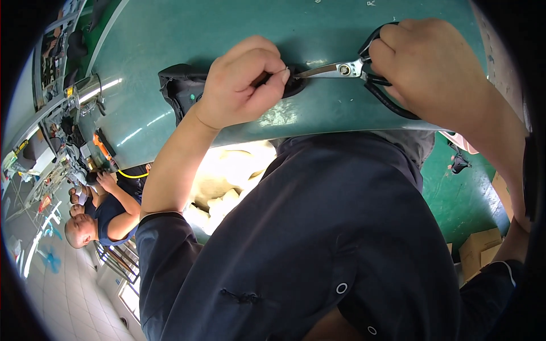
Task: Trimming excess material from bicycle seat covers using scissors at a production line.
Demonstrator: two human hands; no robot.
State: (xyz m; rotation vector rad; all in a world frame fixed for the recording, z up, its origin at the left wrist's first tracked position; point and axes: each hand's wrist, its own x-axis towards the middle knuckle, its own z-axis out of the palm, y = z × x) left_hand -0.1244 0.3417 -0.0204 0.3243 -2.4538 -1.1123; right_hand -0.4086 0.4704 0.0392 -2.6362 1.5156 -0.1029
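Landmark: scissors [348, 70], silver blades with black handles, above the green worktop [341, 116]. Right hand [429, 68] at the handle end, fingers wrapped around the black loops; blades point left. Left hand [245, 82] just left of the blade tips, thumb and fingers pressed together, clamped on a black soft piece [185, 88]. Piece lies on the worktop, left of the scissors; its right end shows just beneath the blade tips, its wider end beyond the left hand. Whether the tips touch it: cannot tell, contact point small and partly covered.

Other items, by the scissors: orange tool [103, 145], far left; seated co-worker [108, 219], farther left and lower; cream cloth [233, 170], lower left, below the worktop edge; cardboard boxes [480, 250], lower right, on the green floor [449, 199].
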